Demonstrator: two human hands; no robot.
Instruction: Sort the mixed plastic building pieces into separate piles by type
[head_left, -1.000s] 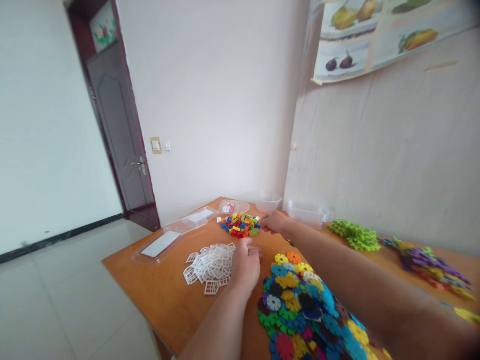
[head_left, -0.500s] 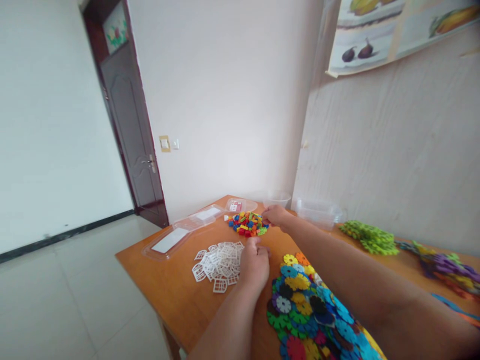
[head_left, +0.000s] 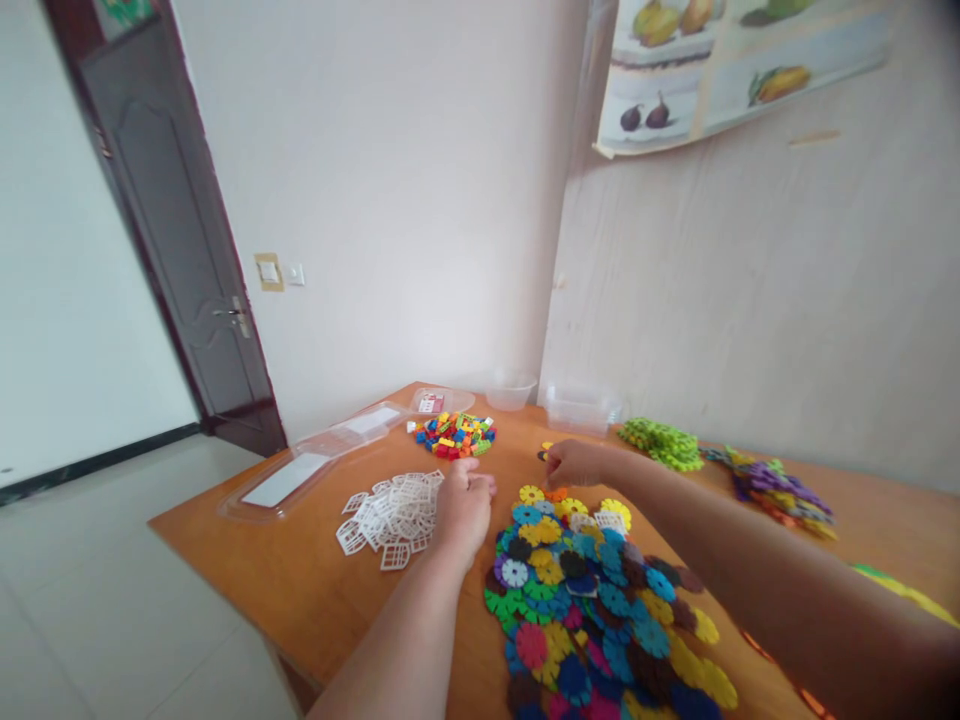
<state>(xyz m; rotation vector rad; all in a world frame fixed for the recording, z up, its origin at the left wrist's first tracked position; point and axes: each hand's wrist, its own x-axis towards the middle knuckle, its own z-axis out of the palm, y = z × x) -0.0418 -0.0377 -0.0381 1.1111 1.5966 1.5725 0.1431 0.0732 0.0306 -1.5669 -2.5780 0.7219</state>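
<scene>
My left hand (head_left: 463,512) is beside the right edge of a pile of white plastic lattice window pieces (head_left: 397,508). Its fingers are curled in under the thumb, and what they hold, if anything, is hidden. My right hand (head_left: 576,464) is over the far edge of a large heap of coloured notched discs (head_left: 551,570), fingers closed and pointing down. Whatever is in its fingertips is too small to make out. Small yellow and dark pieces (head_left: 545,452) show just left of its knuckles. An orange disc (head_left: 556,494) lies below the hand.
Small coloured building bricks (head_left: 454,435) lie in a pile farther back. Clear plastic lids (head_left: 281,482) line the table's left edge. A clear bowl (head_left: 511,391) and clear tubs (head_left: 581,408) stand by the wall. Green pieces (head_left: 660,443) and purple pieces (head_left: 780,485) lie right.
The view has turned to the right. My right hand has drawn back from beside the brick pile to the far edge of the disc heap. My left hand stays by the white pieces.
</scene>
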